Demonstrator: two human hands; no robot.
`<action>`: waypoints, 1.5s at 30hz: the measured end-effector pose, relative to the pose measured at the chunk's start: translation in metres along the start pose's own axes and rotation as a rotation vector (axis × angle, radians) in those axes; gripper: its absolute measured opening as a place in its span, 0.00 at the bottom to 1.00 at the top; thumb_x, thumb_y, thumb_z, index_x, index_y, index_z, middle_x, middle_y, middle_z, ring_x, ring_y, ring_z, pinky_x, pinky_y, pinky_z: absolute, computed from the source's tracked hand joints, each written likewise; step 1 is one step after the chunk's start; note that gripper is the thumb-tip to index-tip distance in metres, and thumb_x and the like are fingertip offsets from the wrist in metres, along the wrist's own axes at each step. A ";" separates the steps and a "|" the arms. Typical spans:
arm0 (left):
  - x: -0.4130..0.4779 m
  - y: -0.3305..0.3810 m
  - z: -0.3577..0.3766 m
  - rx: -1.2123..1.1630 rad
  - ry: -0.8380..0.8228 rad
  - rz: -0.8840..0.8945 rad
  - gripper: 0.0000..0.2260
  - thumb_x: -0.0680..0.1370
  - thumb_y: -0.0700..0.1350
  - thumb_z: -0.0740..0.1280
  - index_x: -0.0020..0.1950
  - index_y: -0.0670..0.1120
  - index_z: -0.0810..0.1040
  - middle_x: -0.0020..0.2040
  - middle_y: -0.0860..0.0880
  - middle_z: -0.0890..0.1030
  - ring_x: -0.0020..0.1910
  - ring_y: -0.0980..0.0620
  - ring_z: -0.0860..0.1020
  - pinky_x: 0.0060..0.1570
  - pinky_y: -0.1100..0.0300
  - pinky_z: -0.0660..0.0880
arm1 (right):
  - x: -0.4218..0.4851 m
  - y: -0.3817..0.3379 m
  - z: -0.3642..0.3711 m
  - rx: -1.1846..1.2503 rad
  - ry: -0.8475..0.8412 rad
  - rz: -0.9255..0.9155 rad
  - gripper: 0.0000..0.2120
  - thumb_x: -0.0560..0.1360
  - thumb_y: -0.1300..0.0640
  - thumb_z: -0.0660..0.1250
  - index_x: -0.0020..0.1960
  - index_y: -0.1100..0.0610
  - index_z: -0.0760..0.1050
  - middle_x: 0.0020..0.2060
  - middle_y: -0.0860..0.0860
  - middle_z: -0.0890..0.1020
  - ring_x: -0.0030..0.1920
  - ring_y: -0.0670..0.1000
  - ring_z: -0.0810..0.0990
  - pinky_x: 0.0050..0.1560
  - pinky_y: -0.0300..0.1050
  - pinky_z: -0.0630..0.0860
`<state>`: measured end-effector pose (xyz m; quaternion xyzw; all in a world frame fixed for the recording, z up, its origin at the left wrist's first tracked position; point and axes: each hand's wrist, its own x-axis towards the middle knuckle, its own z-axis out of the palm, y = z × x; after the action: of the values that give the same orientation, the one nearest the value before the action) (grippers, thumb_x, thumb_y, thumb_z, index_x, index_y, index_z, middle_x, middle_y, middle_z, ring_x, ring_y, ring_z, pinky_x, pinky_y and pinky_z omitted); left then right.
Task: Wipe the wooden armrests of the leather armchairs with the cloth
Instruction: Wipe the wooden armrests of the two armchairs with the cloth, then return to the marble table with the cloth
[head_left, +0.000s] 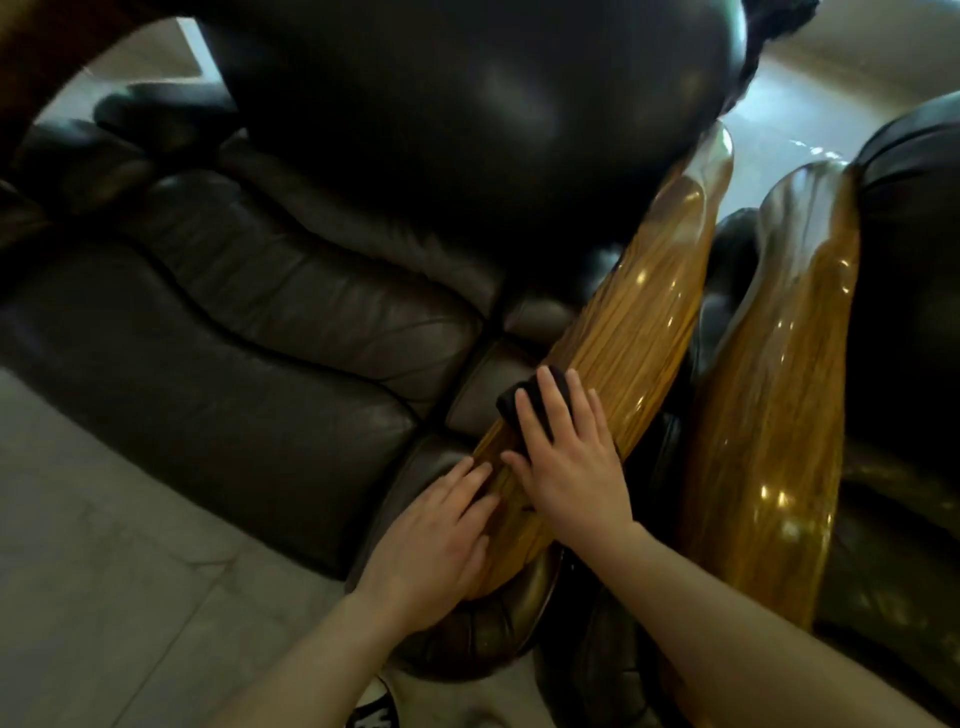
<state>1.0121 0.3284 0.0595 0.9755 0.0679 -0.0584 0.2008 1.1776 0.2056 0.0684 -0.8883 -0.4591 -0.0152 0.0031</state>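
Two glossy armrests (644, 322); right hand (571, 467) presses dark cloth (524, 400) flat.

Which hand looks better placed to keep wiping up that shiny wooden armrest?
The right hand. It lies flat on the dark cloth, pressed to the near wooden armrest, fingers pointing up its bare length. The left hand rests bare on the armrest's lower end, without cloth.

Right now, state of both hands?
Left hand: open, flat on the near end of the wooden armrest, holding nothing.
Right hand: open, fingers spread, pressing the dark cloth onto that armrest.
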 end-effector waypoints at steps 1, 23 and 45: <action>-0.007 -0.001 0.001 0.005 -0.002 -0.043 0.23 0.80 0.54 0.55 0.74 0.51 0.68 0.79 0.50 0.62 0.78 0.52 0.56 0.74 0.55 0.49 | -0.004 -0.007 0.002 0.004 -0.020 -0.030 0.32 0.82 0.40 0.54 0.80 0.56 0.56 0.81 0.59 0.52 0.81 0.63 0.45 0.77 0.65 0.51; -0.284 -0.001 -0.052 -0.056 0.363 -1.040 0.29 0.77 0.57 0.52 0.72 0.43 0.71 0.72 0.39 0.72 0.72 0.39 0.70 0.69 0.37 0.64 | -0.001 -0.232 -0.105 0.266 -0.376 -0.674 0.15 0.79 0.42 0.63 0.62 0.46 0.74 0.50 0.48 0.79 0.50 0.52 0.79 0.49 0.49 0.77; -0.704 0.058 -0.013 -0.116 0.490 -1.585 0.34 0.77 0.63 0.44 0.79 0.50 0.58 0.80 0.43 0.58 0.80 0.42 0.52 0.75 0.36 0.45 | -0.257 -0.584 -0.158 0.319 -0.440 -1.092 0.18 0.77 0.41 0.66 0.65 0.44 0.74 0.51 0.45 0.79 0.44 0.47 0.76 0.39 0.41 0.70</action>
<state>0.3298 0.2043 0.1934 0.6117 0.7796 0.0351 0.1298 0.5488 0.3304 0.2132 -0.4953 -0.8347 0.2383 0.0331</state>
